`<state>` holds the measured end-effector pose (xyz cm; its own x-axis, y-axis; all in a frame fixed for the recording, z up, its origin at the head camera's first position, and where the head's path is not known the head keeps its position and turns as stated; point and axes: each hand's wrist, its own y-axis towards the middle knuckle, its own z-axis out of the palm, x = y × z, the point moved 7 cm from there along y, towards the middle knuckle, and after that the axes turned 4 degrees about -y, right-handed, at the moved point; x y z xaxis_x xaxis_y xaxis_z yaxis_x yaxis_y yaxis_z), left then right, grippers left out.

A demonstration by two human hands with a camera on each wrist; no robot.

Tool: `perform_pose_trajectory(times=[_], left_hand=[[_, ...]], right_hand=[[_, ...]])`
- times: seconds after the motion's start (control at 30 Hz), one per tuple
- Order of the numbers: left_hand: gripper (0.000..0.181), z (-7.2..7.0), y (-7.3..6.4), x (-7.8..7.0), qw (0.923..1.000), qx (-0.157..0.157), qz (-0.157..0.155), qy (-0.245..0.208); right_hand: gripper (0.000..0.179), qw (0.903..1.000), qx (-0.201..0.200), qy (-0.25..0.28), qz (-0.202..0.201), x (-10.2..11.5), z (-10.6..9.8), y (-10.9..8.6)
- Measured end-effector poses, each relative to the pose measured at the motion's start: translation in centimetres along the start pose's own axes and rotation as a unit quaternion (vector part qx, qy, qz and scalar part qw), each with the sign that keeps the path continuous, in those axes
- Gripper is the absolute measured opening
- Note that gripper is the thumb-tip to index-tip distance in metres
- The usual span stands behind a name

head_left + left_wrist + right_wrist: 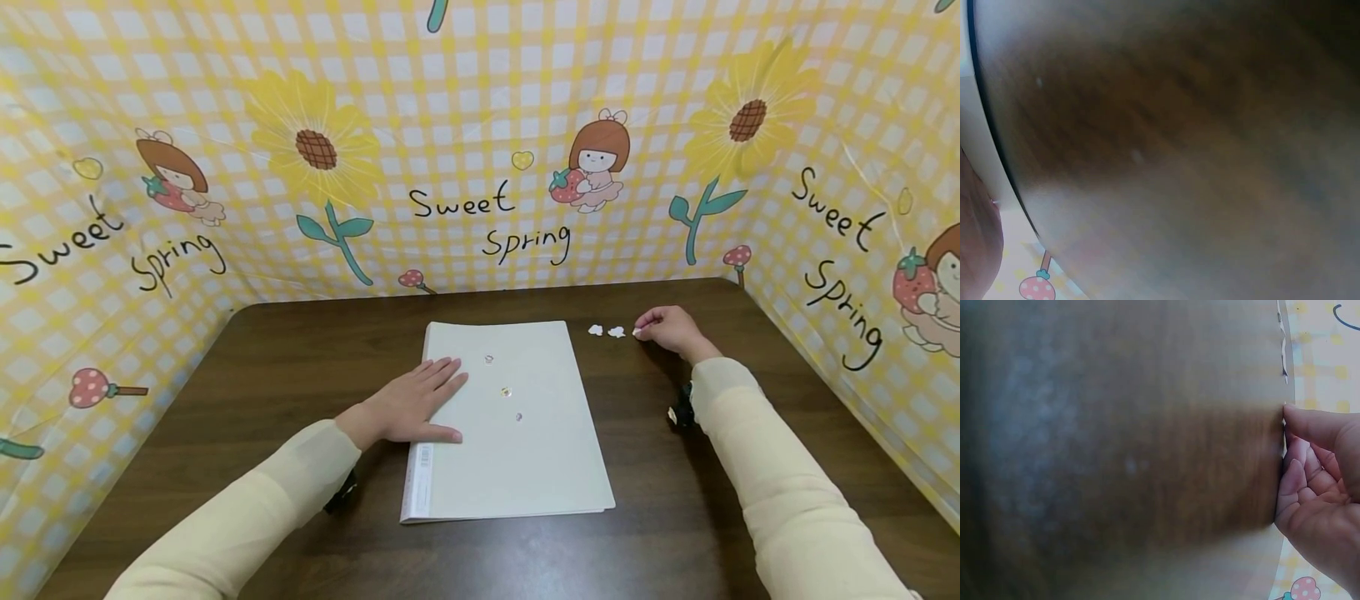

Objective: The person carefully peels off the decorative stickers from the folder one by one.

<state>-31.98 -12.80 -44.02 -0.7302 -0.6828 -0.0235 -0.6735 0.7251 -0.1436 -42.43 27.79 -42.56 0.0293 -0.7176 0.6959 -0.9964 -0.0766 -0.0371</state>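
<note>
A cream-white folder [525, 467] lies on the dark wooden table, with three small stickers, one of them a yellowish sticker [506, 392], in a slanting line on its cover. My left hand [412, 402] rests palm down over the folder's left edge, fingers spread and straight. Beyond the folder's upper right corner, my right hand [672, 330] pinches a small white paper piece [637, 332] at table level between thumb and fingertips. Two similar irregular pieces, a left piece [595, 330] and a middle piece [616, 332], lie in a row beside it. In the right wrist view, the thumb [1316, 425] meets the tabletop.
A yellow checked cloth [465, 125] with printed flowers and figures stands around the back and sides of the table [337, 350]. A barcode label [422, 475] is at the folder's lower left spine. Dark wrist cameras, such as the right camera [681, 408], hang beneath the sleeves.
</note>
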Motion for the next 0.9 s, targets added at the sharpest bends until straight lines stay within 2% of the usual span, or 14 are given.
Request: perform_pose_trajectory(times=[0.47, 0.9], left_hand=[[0.104, 0.03, 0.02, -0.06, 1.0000, 0.005, -0.001, -0.001], [0.104, -0.08, -0.04, -0.10, 1.0000, 0.002, -0.002, 0.003]], right_hand=[[0.017, 0.9998, 0.006, -0.021, -0.002, -0.34, 0.03, 0.13], [0.021, 0.9998, 0.020, 0.007, 0.003, -0.36, 0.08, -0.07]])
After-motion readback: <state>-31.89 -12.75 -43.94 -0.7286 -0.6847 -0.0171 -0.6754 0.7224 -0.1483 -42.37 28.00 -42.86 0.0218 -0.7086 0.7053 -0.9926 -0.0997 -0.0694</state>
